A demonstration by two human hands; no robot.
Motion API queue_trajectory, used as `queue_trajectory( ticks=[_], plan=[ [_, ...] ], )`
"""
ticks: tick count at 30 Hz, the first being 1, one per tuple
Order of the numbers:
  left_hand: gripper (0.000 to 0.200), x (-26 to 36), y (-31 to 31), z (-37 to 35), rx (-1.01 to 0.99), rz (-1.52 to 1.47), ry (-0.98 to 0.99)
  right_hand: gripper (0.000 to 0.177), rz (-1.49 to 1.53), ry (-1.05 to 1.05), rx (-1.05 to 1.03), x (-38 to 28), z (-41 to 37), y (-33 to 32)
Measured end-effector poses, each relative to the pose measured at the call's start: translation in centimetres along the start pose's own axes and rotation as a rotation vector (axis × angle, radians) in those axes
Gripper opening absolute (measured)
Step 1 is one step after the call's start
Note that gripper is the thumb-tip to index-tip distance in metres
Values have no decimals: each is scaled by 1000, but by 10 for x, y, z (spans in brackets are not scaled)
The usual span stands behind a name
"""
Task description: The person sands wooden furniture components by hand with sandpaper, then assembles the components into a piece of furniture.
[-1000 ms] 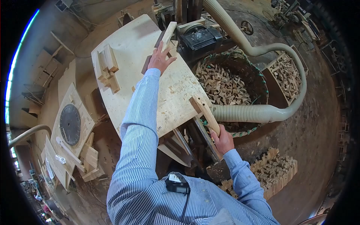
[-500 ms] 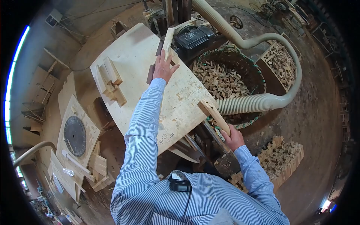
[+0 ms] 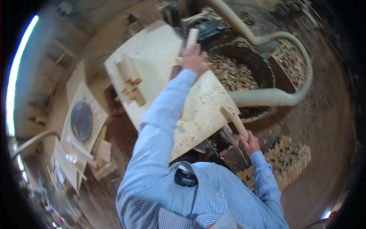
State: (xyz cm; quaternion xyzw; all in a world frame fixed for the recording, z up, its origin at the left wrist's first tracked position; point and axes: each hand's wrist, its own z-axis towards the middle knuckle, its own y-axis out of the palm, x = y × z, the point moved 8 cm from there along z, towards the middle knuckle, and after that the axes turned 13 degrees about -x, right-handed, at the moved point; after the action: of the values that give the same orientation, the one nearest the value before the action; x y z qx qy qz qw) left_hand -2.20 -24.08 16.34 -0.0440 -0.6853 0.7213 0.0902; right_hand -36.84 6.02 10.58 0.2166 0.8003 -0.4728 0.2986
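Note:
My left hand (image 3: 195,60) reaches over the far part of a pale board table (image 3: 145,42). Motion smears its fingers, which overlap the near end of a pale wooden block (image 3: 192,37); I cannot tell how they grip it. A dark brown strip (image 3: 175,72) shows beside that wrist. My right hand (image 3: 250,143) is closed round the lower end of a wooden handle (image 3: 238,124), whose upper end meets the table's near right corner. Several cut wood pieces (image 3: 129,70) lie stacked on the table's left side.
Beyond the table are a dark motor (image 3: 209,29) and a ribbed hose (image 3: 263,98) that curves round a basket (image 3: 268,70) of wood offcuts. More offcuts fill a crate (image 3: 299,171) at lower right. To the left, a round saw blade (image 3: 81,121) lies on a board.
The view has shifted, so the table appears farther right. My left hand has moved slightly forward along the wooden block and is now blurred. My right hand still grasps the handle.

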Motion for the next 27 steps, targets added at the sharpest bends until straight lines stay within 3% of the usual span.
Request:
queue_trajectory(
  ticks=[4,6,10,13,14,16,18,19,22,26,27],
  plan=[
    [76,35,8,-8,155,-17,-14,41,18,-16,-45,-3,-13,-3],
    [72,51,-8,-40,312,-241,61,41,-19,-10,-7,4,-23,-5],
    [66,7,-38,-119,386,-361,-8,41,-19,9,-41,24,-35,-5],
    [58,-94,-65,-199,668,-221,-301,42,-48,25,-40,41,-46,-2],
    [59,-126,-77,-225,711,-78,-479,42,-47,21,-46,45,-51,-2],
    [64,-192,-90,-263,733,-127,-810,42,-7,-42,-22,39,-57,-4],
    [66,-247,-63,-275,488,-311,-1017,42,-8,-36,-33,43,-63,-5],
    [66,-261,-56,-280,497,-313,-1020,42,-12,-21,-43,43,-64,-5],
    [70,-282,-19,-284,191,-441,-1091,40,-29,-43,-16,47,-71,-5],
    [65,-249,-38,-298,88,-509,-1065,39,-21,-39,-4,55,-76,-4],
    [65,-245,-46,-299,272,-439,-936,38,-9,-50,1,56,-76,-3]
  ],
)
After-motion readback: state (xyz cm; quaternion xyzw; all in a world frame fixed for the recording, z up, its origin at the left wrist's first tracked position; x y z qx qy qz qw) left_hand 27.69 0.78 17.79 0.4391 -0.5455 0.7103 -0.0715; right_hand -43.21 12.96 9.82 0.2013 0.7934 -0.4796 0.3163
